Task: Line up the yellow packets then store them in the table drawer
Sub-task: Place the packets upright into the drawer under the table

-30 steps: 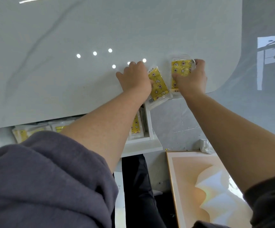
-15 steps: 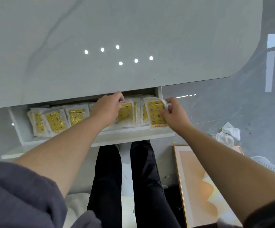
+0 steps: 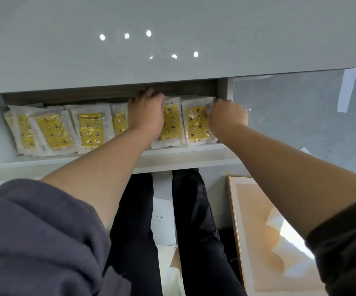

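1. Drawer. The drawer (image 3: 70, 160) stands open below the near edge of the desk (image 3: 172, 18). Both hands are inside it. The desk edge lies just beyond the hands and covers the rear of the drawer.

2. Packets. The packets (image 3: 89, 127) lie in one overlapping row across the drawer, yellow faces up. Most of the row extends to the left of the left hand. One packet shows between the two hands. The end packet (image 3: 196, 122) lies just left of the right hand, near the right wall of the drawer.

3. Left hand. The left hand (image 3: 146, 114) rests palm down on the row. Its fingers point to the rear of the drawer and bend down past the far ends of the packets. The fingertips are blurred and hidden, so it cannot be told whether they grip anything.

4. Right hand. The right hand (image 3: 228, 118) is curled. Its fingers grip the right edge of the end packet. The hand is slightly blurred.

5. Surroundings. Both forearms are bare, with a grey sleeve (image 3: 34, 231) pushed up on the left arm. Nearer than the hands, two legs (image 3: 196, 210) in dark trousers are below the drawer, with a sheet of paper (image 3: 162, 218) between them. A frame (image 3: 233, 210) lies on the floor, below and right of the right hand.
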